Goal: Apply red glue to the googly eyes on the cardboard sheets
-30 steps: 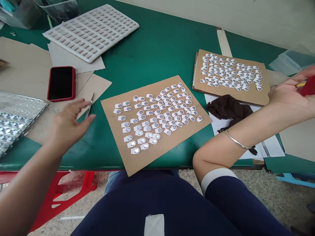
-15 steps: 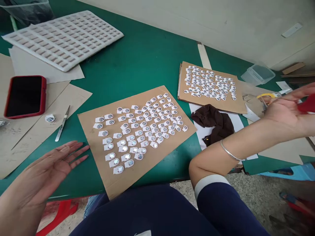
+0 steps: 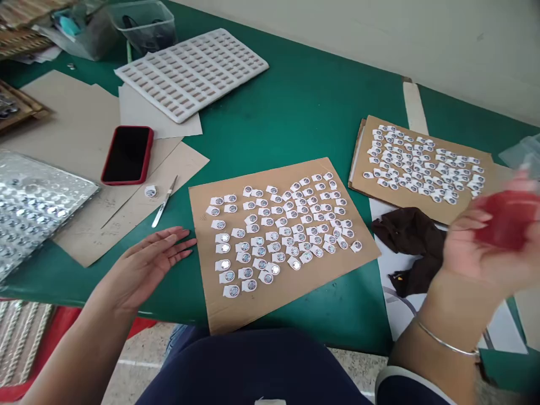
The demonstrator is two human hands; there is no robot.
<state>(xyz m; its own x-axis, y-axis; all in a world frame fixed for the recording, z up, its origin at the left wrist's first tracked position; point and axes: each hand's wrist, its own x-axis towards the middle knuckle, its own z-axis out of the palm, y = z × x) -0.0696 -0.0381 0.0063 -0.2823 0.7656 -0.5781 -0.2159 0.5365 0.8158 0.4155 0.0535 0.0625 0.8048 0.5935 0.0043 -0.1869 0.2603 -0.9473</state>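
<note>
My left hand (image 3: 145,269) lies palm-up on the green table, fingers stretched out, at the left edge of a cardboard sheet (image 3: 223,315). That sheet carries rows of small white tabs with round silvery pieces (image 3: 248,285). My right hand (image 3: 468,247) is raised at the right, wrapped round a red bottle (image 3: 508,219) blurred by motion; its paler tip points up. Under and beside the right hand lies a crumpled dark brown cloth (image 3: 411,236). Tweezers (image 3: 164,202) and one loose white tab with a round piece (image 3: 150,191) lie beyond my left hand.
A second tab-covered cardboard (image 3: 360,169) lies on a stack at the right. A phone in a red case (image 3: 126,154), a white gridded tray (image 3: 189,73), clear plastic boxes (image 3: 145,22) and a silvery sheet of round pieces (image 3: 37,208) occupy the left. A clear container (image 3: 521,152) stands far right.
The view has swung left, showing more of the table's left side. My right hand has brought the red bottle in from the right edge. My left hand stays open beside the cardboard.
</note>
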